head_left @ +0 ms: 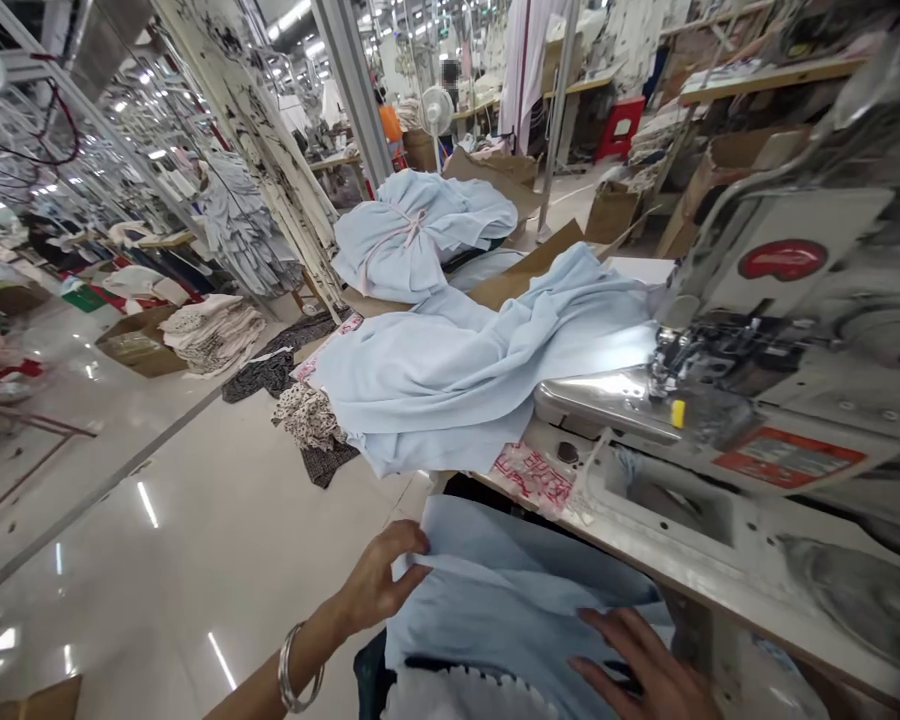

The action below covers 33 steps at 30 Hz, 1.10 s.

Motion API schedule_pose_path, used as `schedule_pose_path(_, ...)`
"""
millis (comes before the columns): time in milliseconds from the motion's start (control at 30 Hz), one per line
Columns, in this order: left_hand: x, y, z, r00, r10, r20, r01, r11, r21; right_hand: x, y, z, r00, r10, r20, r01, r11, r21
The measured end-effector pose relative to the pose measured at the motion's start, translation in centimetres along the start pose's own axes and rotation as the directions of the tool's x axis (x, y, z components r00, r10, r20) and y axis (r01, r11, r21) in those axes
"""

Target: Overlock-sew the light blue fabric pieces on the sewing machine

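Observation:
My left hand [379,585], with a metal bangle [298,668] on its wrist, pinches the folded edge of a pale blue cloth piece [506,600] lying in my lap area. My right hand [641,665] lies on the same cloth, fingers spread and pressing on it. A white scalloped edge [465,695] shows at the bottom of the cloth. Ahead of my hands stands an industrial sewing machine [750,400], its needle area and presser foot [667,365] well beyond my fingers.
A heap of pale blue fabric [450,375] lies on the table beyond the machine, with a tied blue bundle [412,235] behind it. Cardboard boxes, a fan, racks of garments and a distant co-worker stand across the polished factory floor [150,560].

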<state>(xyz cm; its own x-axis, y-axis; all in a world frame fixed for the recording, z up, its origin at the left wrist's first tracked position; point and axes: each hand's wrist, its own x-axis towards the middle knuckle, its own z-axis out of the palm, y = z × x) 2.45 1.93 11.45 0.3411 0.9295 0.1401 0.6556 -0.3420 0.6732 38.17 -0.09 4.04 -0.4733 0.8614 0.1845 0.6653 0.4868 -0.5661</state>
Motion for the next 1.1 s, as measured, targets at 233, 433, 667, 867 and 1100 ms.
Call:
schedule_pose_path(233,-1.3,-0.2,-0.3,0.994,0.041,-0.1,-0.029,0.992,0.123,6.1,-6.5,4.2,0.989,0.091,0.117,-0.109,0.983,0.151)
schedule_pose_path(433,-1.8,-1.0,0.0,0.962,0.157,-0.222,-0.107,0.969,0.222,9.0,-8.9,3.8,0.981,0.043,0.188,-0.105,0.937,0.333)
schedule_pose_path(667,-1.9,-0.8,0.4,0.925,0.185,-0.331,-0.105,0.964,0.245,13.6,-13.1,3.7,0.974,-0.043,0.221,-0.072,0.869,0.489)
schedule_pose_path(867,-2.0,-0.9,0.3,0.916,0.133,-0.378,-0.065,0.98,0.187,14.7,-13.2,4.7,0.965,-0.071,0.254,-0.036,0.917,0.397)
schedule_pose_path(1100,-1.9,-1.6,-0.3,0.939,0.06,-0.34,-0.026,0.994,0.104,15.5,-13.6,5.1,0.958,-0.065,0.281,-0.051,0.921,0.387)
